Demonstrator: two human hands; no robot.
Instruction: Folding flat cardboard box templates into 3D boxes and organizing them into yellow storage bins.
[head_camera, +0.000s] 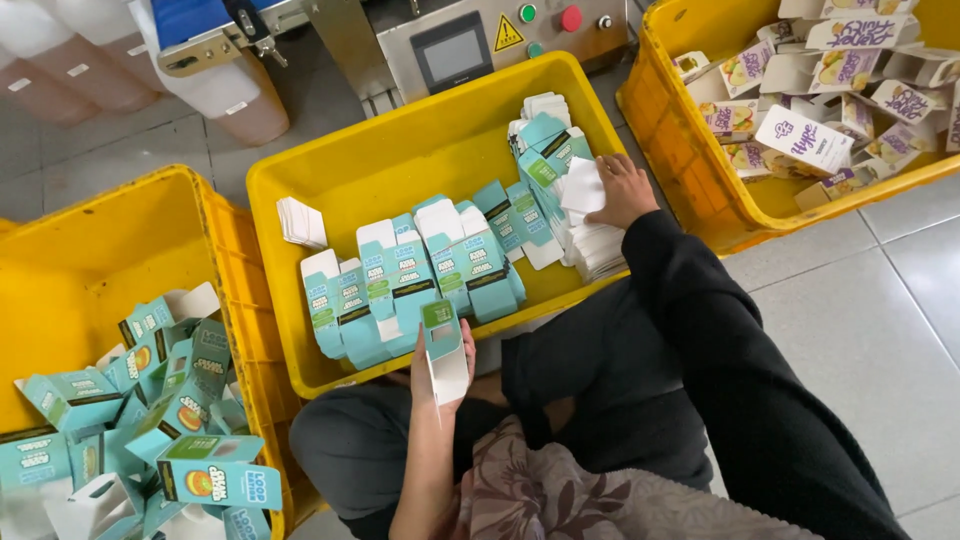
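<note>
Yellow crate: left hand holds teal carton.

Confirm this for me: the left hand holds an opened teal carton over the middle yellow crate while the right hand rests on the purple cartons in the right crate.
Not quite. In the head view the right hand rests on the white flat stack inside the middle yellow crate, not on the purple cartons. The left hand does hold an opened teal carton.

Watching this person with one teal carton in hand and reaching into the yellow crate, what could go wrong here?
1. The right hand presses on a leaning stack of white flat cardboard blanks at the middle yellow plastic crate's edge; the stack might topple.
2. The left hand holds the half-opened teal carton loosely, so it could slip or crease.
</note>
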